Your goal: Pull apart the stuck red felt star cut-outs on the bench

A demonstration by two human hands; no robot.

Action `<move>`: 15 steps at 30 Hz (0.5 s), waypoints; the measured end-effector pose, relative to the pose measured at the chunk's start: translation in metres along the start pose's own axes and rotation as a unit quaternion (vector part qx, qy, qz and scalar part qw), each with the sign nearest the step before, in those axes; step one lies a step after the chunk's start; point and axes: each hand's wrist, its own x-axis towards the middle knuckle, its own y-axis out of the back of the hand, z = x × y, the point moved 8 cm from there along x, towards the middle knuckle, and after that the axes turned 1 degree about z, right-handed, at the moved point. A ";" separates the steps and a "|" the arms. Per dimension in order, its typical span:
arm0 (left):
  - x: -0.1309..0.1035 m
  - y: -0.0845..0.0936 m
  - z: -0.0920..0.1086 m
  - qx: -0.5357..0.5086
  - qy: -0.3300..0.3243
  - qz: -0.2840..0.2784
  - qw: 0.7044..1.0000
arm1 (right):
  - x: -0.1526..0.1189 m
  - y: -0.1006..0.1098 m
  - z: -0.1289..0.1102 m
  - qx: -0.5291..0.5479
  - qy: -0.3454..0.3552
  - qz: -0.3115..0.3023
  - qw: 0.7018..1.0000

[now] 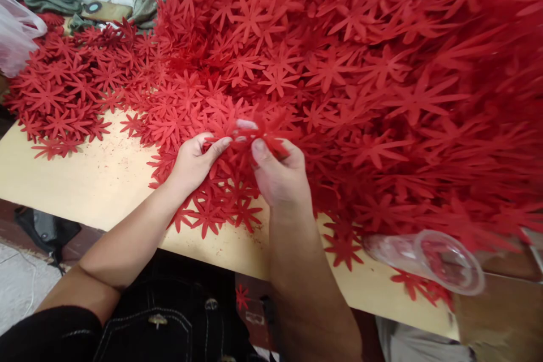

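Red flower-shaped cutouts with several narrow petals [278,76] lie heaped in front of me. My right hand [282,172] pinches a red flower cutout [271,131] between thumb and fingers, just above the pile. To its left, my left hand [193,161] is closed too, its thumb pressed over the petals of a red flower cutout [215,139]. Whether both hands share one piece or a small stack cannot be made out. Between the hands a small whitish thing [246,124] shows, blurred by motion.
A clear plastic cup [460,263] lies on its side at the table's front right. The pale tabletop [80,181] shows at the left. A plastic bag [17,34] and a tape-like roll [106,10] sit at the back left. The red heap rises high on the right.
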 end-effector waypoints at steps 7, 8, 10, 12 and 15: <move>0.000 -0.003 0.005 -0.027 0.010 -0.014 0.999 | 0.002 0.015 0.008 -0.026 -0.014 0.108 0.994; 0.000 -0.004 0.006 -0.025 0.002 -0.022 0.999 | 0.003 0.019 0.007 -0.025 -0.005 0.124 0.992; 0.000 -0.006 0.006 -0.022 -0.003 -0.030 0.999 | 0.003 0.024 0.005 -0.025 0.011 0.146 0.989; 0.000 -0.006 0.004 -0.032 0.007 -0.027 0.999 | 0.003 0.030 0.002 -0.018 0.024 0.178 0.984; 0.000 -0.004 -0.002 -0.059 0.030 -0.015 0.998 | 0.001 0.037 -0.004 0.007 0.038 0.215 0.976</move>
